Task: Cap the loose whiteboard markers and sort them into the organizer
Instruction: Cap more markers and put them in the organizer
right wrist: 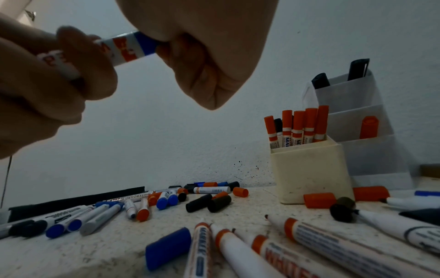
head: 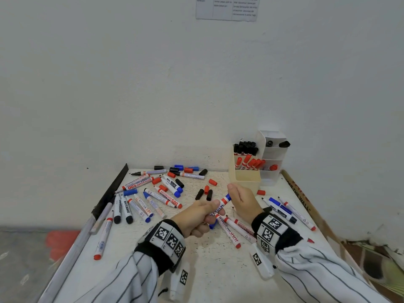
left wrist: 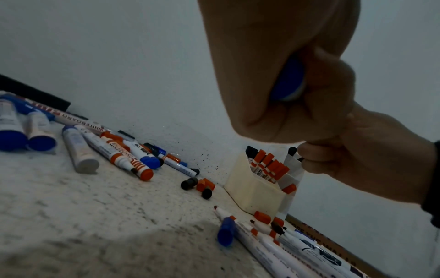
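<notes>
Both hands meet above the near bench: our left hand (head: 197, 217) grips the marker (head: 218, 207) barrel, our right hand (head: 242, 201) closes on its blue cap (right wrist: 146, 44). We judge it light, rigid, slick; grip mid-barrel.

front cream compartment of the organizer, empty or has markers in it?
Cannot tell. In the head view the front cream compartment shows no markers above its rim; its floor is hidden. The red-capped markers stand upright in the section behind it.

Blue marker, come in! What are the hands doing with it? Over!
Left hand grips blue marker barrel. Right hand closed round its blue cap end. Cream organizer holds red markers only. Loose caps and markers all around.
</notes>
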Motion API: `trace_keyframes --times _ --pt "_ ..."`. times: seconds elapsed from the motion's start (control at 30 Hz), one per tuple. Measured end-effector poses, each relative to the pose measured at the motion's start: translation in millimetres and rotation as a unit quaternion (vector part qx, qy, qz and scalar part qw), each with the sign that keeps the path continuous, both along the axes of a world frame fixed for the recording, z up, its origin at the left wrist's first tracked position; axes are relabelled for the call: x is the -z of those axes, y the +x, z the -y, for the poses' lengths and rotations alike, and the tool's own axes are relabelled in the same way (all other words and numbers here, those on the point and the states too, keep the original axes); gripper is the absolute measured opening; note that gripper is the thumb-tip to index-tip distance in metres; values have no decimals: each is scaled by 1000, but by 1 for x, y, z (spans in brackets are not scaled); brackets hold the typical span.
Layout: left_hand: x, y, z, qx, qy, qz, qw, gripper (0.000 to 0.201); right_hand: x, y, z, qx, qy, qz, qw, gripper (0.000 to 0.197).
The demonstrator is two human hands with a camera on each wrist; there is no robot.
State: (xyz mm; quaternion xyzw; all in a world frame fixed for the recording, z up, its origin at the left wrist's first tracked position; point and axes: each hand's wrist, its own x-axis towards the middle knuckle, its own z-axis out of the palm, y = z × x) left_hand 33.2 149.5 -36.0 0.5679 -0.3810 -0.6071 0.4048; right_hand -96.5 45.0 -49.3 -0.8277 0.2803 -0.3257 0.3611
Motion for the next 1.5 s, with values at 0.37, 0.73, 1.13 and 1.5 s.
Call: trace_keyframes --times 0.37,0.73,1.13,1.5 --pt "32 -22 30 -78 -48 291 952 47 -2 -27 32 63 -24 -90 994 32" --pt "60 -38 45 34 38 436 898 27 -38 -53 67 206 -80 12 975 16" --pt "71 -26 48 18 39 474 880 18 -23 -51 105 240 -117 -70 961 20" --pt "72 -2 41 -91 -16 357 929 7 0 -43 101 238 -105 -124 958 29"
